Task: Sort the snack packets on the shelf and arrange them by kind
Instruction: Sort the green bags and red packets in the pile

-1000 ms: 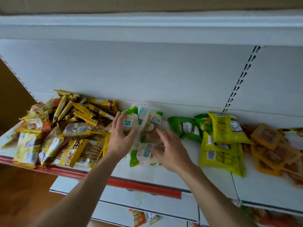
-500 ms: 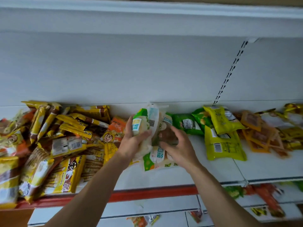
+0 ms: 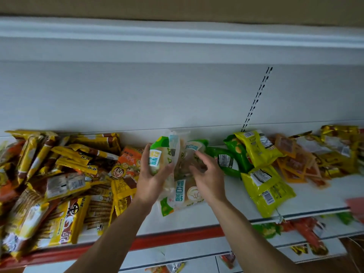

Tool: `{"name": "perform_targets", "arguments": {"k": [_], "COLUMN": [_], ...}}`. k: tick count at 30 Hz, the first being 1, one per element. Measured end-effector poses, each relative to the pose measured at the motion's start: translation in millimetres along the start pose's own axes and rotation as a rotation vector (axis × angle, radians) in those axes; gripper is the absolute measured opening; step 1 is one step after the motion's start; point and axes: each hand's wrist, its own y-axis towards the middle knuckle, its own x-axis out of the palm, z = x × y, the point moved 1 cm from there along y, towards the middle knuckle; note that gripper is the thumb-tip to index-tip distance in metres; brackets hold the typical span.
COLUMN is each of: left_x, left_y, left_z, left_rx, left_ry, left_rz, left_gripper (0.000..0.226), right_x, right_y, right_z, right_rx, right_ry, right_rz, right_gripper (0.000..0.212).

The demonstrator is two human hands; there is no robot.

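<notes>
1. Light: soft, even, fairly bright; source out of view.
2. Shadows: faint and diffuse on the white shelf [image 3: 187,221].
3. Glare: small sheen on the yellow packets [image 3: 260,150].
4. Blur: right hand [image 3: 206,174] and green-and-white packet [image 3: 157,156] smeared; lower-left corner soft.
5. Distortion: wide-angle bowing of shelf lines toward the edges.

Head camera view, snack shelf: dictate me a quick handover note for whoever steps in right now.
Left hand: grips an upright green-and-white packet.
Right hand: fingers spread and loosely curled over the other green-and-white packets; it holds nothing that I can see.
Done: dark green packets, lime packets and orange packets lie roughly grouped to the right.
Left: stack the green-and-white ones together, then sort the mixed yellow heap on the left.
</notes>
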Motion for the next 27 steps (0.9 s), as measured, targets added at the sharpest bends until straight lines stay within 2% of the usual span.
{"name": "perform_targets", "arguments": {"k": [6, 10, 14, 17, 19, 21, 23, 25, 27], "left_x": [4, 25, 73, 107, 119, 122, 114, 99, 90], "left_y": [-18, -39, -57, -56, -50, -42, -35, -36, -37], "left_z": [8, 10, -3, -6, -6, -5, -8, -15, -23], "left_rx": [0.080, 0.190, 0.301, 0.331, 0.327, 0.268, 0.244, 0.289, 0.369], "left_ry": [-0.108, -0.098, 0.060, 0.252, 0.373, 0.379, 0.356, 0.431, 0.546], "left_rz": [0.051, 0.055, -0.002, -0.070, -0.075, -0.082, -0.168, -0.267, -0.294], "left_gripper": [0.086, 0.085, 0.087, 0.088, 0.079, 0.068, 0.061, 0.062, 0.067], "right_x": [-7, -34, -70, -80, -83, -86, -96, -113, -132], "right_y": [-8, -17, -27, -28, -25, -21, -21, -24, -24], "right_z": [-25, -26, 6, 27, 30, 28, 29, 38, 55], "right_rx": [-0.308, -0.480, -0.445, -0.390, -0.370, -0.392, -0.437, -0.472, -0.428], "right_ry": [-0.026, -0.139, -0.327, -0.424, -0.417, -0.392, -0.371, -0.418, -0.556], "right_rz": [0.087, 0.180, 0.248, 0.163, 0.149, 0.206, 0.290, 0.365, 0.376], "right_gripper": [0.043, 0.046, 0.042, 0.035, 0.035, 0.030, 0.026, 0.026, 0.038]}}
